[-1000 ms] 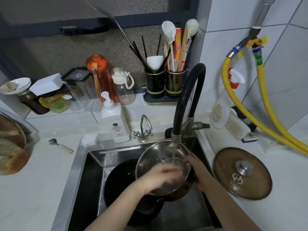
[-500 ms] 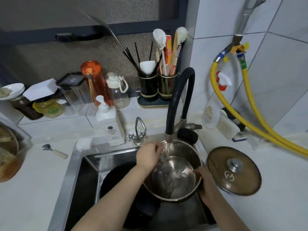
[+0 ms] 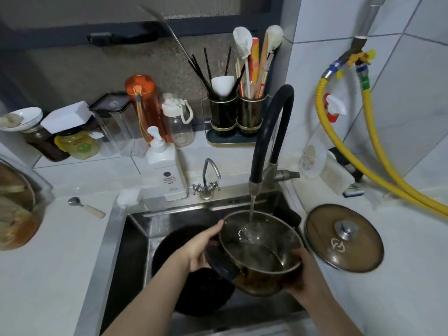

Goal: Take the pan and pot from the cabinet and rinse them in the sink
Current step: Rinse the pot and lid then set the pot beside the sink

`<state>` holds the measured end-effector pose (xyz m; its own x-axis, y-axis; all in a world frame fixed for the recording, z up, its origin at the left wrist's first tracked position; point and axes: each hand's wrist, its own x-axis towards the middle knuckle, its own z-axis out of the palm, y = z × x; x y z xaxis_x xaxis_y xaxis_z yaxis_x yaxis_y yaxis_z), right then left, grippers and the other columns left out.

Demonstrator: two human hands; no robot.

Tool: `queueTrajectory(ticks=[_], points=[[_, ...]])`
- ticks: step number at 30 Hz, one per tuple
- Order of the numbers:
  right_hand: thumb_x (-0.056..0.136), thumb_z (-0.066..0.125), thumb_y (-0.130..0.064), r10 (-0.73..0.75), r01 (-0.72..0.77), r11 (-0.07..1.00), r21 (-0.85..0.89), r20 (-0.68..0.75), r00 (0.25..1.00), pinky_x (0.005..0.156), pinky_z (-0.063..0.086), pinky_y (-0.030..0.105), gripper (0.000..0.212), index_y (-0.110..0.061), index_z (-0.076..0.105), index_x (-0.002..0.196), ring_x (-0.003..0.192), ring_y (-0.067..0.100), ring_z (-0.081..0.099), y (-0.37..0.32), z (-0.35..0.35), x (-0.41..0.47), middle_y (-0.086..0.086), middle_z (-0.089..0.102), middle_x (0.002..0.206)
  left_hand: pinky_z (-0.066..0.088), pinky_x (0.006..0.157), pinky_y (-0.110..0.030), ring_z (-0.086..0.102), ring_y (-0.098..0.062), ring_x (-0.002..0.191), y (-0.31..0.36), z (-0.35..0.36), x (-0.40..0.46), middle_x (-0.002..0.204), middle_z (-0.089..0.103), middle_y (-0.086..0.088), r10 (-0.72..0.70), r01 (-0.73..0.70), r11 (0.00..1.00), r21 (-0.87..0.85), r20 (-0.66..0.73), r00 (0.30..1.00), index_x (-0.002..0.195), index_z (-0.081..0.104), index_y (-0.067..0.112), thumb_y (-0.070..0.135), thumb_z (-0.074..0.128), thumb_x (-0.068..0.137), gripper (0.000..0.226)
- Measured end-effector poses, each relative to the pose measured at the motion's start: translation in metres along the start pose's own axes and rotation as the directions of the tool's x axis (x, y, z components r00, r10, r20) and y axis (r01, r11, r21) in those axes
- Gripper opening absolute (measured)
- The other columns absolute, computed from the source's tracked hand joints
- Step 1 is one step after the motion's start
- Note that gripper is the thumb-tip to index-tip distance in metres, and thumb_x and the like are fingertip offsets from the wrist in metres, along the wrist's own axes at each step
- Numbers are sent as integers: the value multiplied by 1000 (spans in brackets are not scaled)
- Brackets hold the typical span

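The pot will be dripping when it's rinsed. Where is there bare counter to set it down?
Bare counter lies left of the sink, in front of the spoon. Right of the sink, only the strip in front of the glass lid. The back ledge is crowded.

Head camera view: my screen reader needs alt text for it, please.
Two bare hands, left hand and right hand, hold a steel pot under the running black faucet above the sink; a dark pan lies below, a lid on the counter.
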<state>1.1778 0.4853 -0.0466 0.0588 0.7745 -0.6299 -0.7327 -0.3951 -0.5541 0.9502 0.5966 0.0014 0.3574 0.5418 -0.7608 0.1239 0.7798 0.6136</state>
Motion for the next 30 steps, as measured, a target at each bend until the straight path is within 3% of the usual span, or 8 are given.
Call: queueTrajectory(ticks=[2, 9, 12, 14, 17, 21, 26, 30], points=[[78, 62, -33, -18, 18, 999, -27, 1, 1000, 96, 45, 57, 36, -15, 69, 108, 111, 40, 59, 12, -3, -3, 16, 68, 114, 53, 82, -38, 66, -31, 100, -15, -3, -2, 107, 71, -16, -12, 10, 998, -55, -37, 999, 115, 68, 6, 49, 63, 81, 55], [86, 50, -17, -369, 362, 923, -128, -31, 929, 73, 53, 33, 40, -17, 57, 125, 101, 23, 63, 20, 54, 8, 5, 67, 111, 46, 98, -48, 61, -33, 105, -29, -41, -15, 118, 63, -18, 131, -124, 858, -499, -21, 991, 123, 62, 7, 53, 60, 82, 62], [85, 46, -6, -437, 430, 892, -137, -26, 899, 67, 51, 28, 45, -20, 55, 126, 95, 21, 61, 5, 59, 9, 4, 64, 106, 52, 87, -48, 67, -29, 90, -22, -33, -21, 102, 70, -14, 171, -154, 884, -440, -2, 985, 105, 69, 10, 38, 58, 89, 34], [84, 45, -4, -444, 434, 891, -134, -53, 895, 70, 50, 30, 51, -27, 53, 129, 94, 18, 61, 3, 56, 5, 4, 64, 110, 57, 74, -48, 70, -26, 73, -18, -20, -22, 85, 72, -13, 180, -208, 920, -332, -111, 977, 96, 67, 9, 17, 66, 84, 14], [85, 44, -6, -422, 413, 905, -97, -100, 901, 72, 48, 31, 48, -26, 53, 128, 97, 20, 58, 12, 43, 3, 5, 63, 111, 57, 74, -55, 68, -32, 70, -19, -7, -22, 86, 70, -21, 149, -214, 953, -216, -281, 948, 97, 64, 2, 4, 73, 76, 23], [83, 57, -26, -280, 270, 953, -139, -59, 958, 73, 50, 34, 38, -19, 59, 120, 106, 26, 59, 15, 40, 6, 6, 66, 111, 55, 55, -38, 65, -29, 63, -25, -11, -22, 83, 69, -20, 229, -270, 962, -39, -422, 877, 102, 63, -3, 11, 76, 75, 34], [71, 62, -66, -253, 262, 916, -304, 70, 965, 73, 53, 32, 53, -24, 62, 104, 85, 16, 63, -44, 49, 27, -4, 68, 92, 56, 70, -48, 65, -32, 70, -18, -9, -17, 89, 66, -27, 229, -310, 939, -147, -405, 885, 109, 58, -13, 0, 69, 78, 35], [97, 47, -23, -409, 319, 818, -480, -93, 908, 109, 30, 41, 67, -21, 7, 150, 138, 28, 31, -120, 60, 55, 4, 25, 152, 53, 62, -37, 64, -31, 71, -14, -1, -16, 83, 65, -27, 265, -327, 938, -113, -372, 890, 108, 55, -16, -2, 68, 78, 36]])
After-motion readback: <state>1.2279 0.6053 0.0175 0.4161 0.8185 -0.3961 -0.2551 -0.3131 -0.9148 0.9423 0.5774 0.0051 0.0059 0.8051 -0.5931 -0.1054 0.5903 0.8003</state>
